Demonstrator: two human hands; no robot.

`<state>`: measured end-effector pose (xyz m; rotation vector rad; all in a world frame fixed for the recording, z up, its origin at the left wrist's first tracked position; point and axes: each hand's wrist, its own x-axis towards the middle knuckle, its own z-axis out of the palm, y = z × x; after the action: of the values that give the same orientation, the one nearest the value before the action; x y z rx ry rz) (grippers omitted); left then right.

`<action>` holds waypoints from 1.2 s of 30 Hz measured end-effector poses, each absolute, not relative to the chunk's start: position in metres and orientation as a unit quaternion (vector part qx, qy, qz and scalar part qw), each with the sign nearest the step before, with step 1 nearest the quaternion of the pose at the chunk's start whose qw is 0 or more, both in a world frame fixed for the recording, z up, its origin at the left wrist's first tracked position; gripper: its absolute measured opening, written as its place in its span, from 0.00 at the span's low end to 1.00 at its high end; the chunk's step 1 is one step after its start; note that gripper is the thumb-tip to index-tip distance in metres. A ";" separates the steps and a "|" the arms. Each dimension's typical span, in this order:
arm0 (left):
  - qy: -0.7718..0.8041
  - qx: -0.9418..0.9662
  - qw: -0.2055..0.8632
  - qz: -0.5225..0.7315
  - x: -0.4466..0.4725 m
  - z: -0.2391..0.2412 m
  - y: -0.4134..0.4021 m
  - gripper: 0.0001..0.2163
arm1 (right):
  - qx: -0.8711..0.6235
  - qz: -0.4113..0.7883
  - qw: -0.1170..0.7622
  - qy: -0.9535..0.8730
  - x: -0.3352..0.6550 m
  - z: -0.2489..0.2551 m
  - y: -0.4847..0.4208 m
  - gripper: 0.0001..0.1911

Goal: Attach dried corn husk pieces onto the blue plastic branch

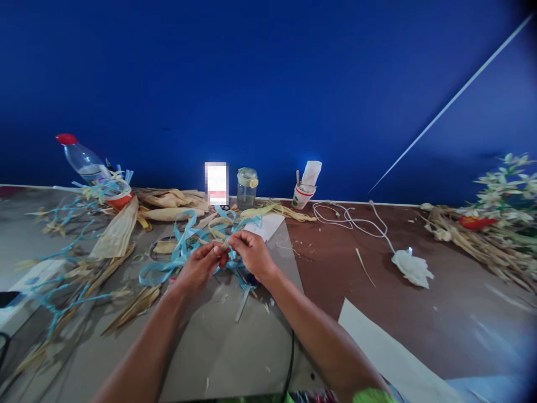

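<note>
My left hand [202, 264] and my right hand [255, 253] meet over the near middle of the table, fingertips pinched together. Between them is a small pale piece of dried husk [225, 245], mostly covered by the fingers. Loops of light blue ribbon [181, 252] lie beneath and around both hands, largely to the left. Beyond my fingers are pale strips of husk [220, 226] mixed with the ribbon. A thin flat strip [242, 307] sticks out on the near side below my right hand.
Blue-stemmed husk flowers [62, 280] spread at left, near a bottle [84, 159] and a red-and-white cup [119, 200]. Along the back stand dried corn husks [168, 198], a lit screen [216, 183], a jar [247, 187] and a paper cup [302, 197]. A white cable [356, 218] and white flowers [505, 187] lie right.
</note>
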<state>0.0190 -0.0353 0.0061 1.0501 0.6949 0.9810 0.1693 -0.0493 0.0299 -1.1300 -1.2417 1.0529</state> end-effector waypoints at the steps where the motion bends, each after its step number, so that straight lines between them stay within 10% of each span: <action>1: 0.311 0.471 0.705 0.430 0.019 0.005 -0.035 0.12 | -0.480 0.433 0.546 -0.534 0.169 0.030 -0.049 0.10; 36: 0.314 0.551 0.613 0.471 0.013 -0.011 -0.025 0.09 | -0.410 0.683 0.502 -0.337 0.164 0.026 -0.049 0.16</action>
<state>0.0130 -0.0245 -0.0105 1.2707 0.7252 1.0860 0.1644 -0.0487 0.0256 -0.9915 -0.8135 1.6505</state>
